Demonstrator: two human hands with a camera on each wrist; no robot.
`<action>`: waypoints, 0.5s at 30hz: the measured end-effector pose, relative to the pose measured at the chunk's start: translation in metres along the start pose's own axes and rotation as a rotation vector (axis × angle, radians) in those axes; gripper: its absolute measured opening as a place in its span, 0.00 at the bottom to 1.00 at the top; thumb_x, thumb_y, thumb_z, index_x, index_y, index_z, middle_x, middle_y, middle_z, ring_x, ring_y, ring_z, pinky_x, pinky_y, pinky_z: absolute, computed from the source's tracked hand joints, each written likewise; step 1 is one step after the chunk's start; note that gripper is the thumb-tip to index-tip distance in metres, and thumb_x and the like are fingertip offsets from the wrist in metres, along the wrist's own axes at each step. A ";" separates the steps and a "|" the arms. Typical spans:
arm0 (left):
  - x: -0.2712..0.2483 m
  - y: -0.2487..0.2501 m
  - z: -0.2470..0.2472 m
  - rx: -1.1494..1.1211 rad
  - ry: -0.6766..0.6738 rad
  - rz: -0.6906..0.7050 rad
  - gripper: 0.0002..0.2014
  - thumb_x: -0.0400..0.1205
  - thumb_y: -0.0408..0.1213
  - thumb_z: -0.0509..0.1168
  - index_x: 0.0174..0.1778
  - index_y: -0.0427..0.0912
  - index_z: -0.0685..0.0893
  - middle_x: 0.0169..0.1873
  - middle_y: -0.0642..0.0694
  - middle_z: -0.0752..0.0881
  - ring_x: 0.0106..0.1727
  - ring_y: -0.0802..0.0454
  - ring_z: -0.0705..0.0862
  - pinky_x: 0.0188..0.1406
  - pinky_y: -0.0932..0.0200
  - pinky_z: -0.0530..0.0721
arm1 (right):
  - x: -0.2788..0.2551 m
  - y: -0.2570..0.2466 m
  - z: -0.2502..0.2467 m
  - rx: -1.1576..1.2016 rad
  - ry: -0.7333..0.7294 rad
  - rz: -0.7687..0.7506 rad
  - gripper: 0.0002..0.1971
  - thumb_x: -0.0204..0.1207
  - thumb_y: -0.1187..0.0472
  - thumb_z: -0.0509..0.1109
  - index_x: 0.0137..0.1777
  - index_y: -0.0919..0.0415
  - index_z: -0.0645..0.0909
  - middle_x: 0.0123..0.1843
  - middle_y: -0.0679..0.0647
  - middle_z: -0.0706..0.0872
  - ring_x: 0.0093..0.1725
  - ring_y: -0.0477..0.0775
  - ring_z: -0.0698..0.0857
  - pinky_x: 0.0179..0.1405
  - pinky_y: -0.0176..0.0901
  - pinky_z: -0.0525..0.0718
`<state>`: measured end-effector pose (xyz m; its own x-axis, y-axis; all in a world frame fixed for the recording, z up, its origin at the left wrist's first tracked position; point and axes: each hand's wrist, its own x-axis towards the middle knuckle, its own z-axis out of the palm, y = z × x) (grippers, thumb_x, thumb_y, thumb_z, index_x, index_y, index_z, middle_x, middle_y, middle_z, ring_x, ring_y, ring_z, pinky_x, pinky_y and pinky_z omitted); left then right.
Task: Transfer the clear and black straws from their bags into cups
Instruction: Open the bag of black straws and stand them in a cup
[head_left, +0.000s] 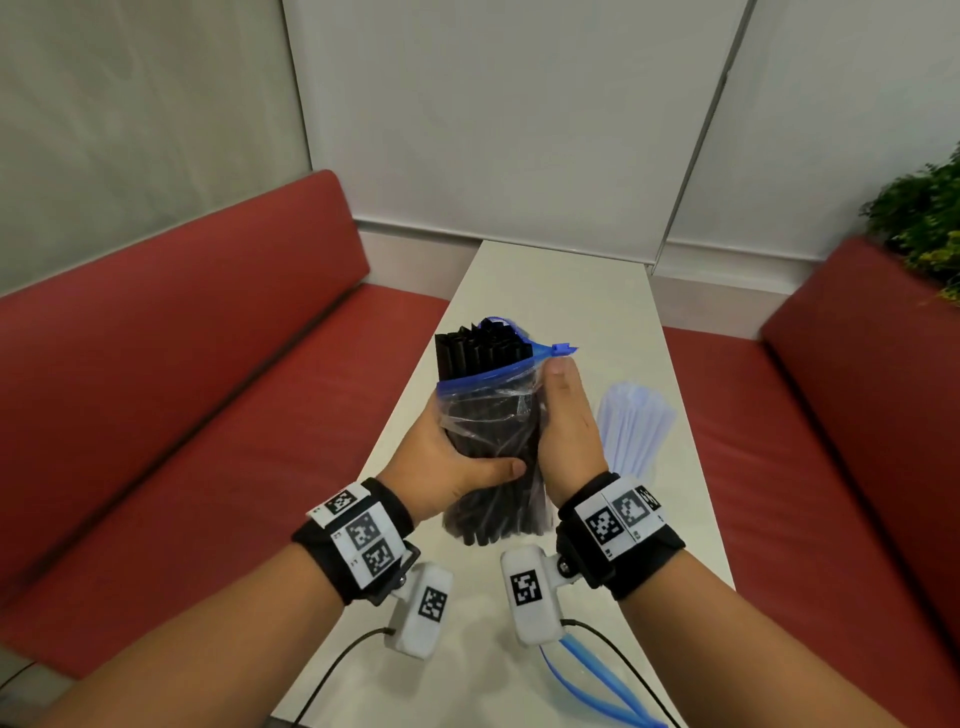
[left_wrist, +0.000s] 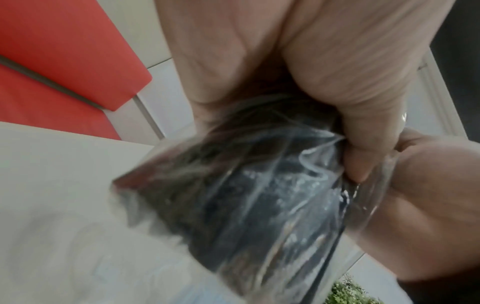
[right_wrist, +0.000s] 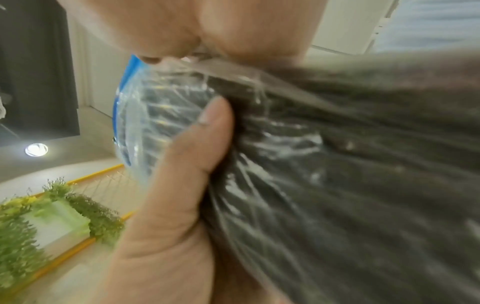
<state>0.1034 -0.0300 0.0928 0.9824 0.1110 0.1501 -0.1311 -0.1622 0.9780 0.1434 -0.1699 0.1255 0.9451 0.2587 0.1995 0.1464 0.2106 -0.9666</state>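
A clear zip bag (head_left: 485, 415) with a blue seal, packed with black straws (head_left: 480, 348), is held upright above the white table (head_left: 566, 291). The straw tops stick out of the open mouth. My left hand (head_left: 457, 457) wraps the bag's lower middle, thumb across the front (left_wrist: 363, 156). My right hand (head_left: 563, 415) grips the bag's right side, thumb up near the blue slider (head_left: 563, 349); the right wrist view shows the thumb (right_wrist: 207, 131) pressing on the plastic (right_wrist: 311, 164). A bundle of clear straws (head_left: 634, 426) stands on the table right of my right hand.
Red benches (head_left: 182, 389) line both sides of the narrow table. A green plant (head_left: 924, 218) sits at the far right. The blue seal of another bag (head_left: 587, 680) lies at the table's near edge. Cables hang from the wrist cameras.
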 end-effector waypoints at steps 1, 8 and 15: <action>0.002 -0.003 -0.001 0.021 0.035 0.004 0.40 0.62 0.37 0.87 0.70 0.44 0.78 0.59 0.47 0.91 0.63 0.52 0.89 0.68 0.43 0.85 | 0.002 -0.004 0.000 -0.010 0.017 -0.006 0.21 0.86 0.48 0.55 0.61 0.65 0.78 0.50 0.52 0.88 0.49 0.42 0.88 0.49 0.36 0.85; 0.006 -0.014 -0.015 0.057 0.150 0.032 0.47 0.62 0.27 0.86 0.75 0.48 0.70 0.59 0.54 0.89 0.59 0.64 0.89 0.55 0.68 0.87 | 0.012 -0.025 0.000 -0.203 -0.024 0.129 0.14 0.71 0.43 0.69 0.38 0.53 0.84 0.39 0.60 0.87 0.39 0.54 0.84 0.51 0.60 0.86; 0.007 -0.022 -0.014 0.040 0.115 0.061 0.46 0.62 0.26 0.86 0.74 0.49 0.71 0.59 0.50 0.89 0.60 0.57 0.90 0.59 0.55 0.90 | 0.026 -0.025 -0.002 -0.106 0.091 0.271 0.06 0.80 0.65 0.64 0.41 0.62 0.76 0.35 0.61 0.83 0.22 0.56 0.78 0.30 0.44 0.77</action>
<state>0.1117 -0.0114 0.0742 0.9509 0.2107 0.2268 -0.1823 -0.2110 0.9603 0.1653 -0.1704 0.1544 0.9756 0.2053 -0.0782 -0.0892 0.0449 -0.9950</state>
